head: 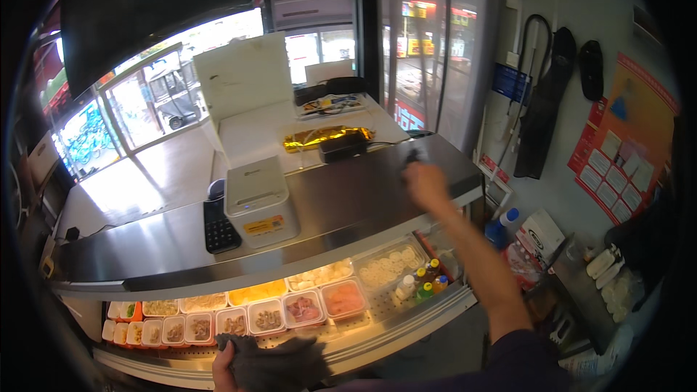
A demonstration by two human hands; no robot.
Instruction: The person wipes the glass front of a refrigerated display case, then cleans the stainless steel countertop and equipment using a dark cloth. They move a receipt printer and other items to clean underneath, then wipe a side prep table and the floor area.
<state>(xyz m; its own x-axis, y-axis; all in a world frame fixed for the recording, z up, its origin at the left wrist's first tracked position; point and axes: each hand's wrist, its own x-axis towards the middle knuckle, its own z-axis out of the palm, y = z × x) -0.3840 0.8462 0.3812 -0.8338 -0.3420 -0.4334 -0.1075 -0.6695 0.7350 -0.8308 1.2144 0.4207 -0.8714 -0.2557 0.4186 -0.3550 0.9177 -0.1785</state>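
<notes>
My left hand [222, 368] grips a dark grey cloth [277, 362] low in the view, in front of the lit display case. My right hand [427, 185] is stretched over the right end of the stainless steel counter top [348, 190]. Its fingers are closed around a small dark object [414, 158], too blurred to identify. A white label printer [260, 204] stands on the steel top left of that hand, with a black keypad [219, 226] beside it. Just beyond the steel edge lies a black box [343, 147] with a cable.
Below the steel top, the display case holds several food tubs [303, 307] and small capped bottles [424, 289]. Gold foil packaging [318, 138] and a power strip [333, 104] lie on the white surface behind. A blue-capped bottle [500, 228] and a carton [540, 233] stand by the right wall.
</notes>
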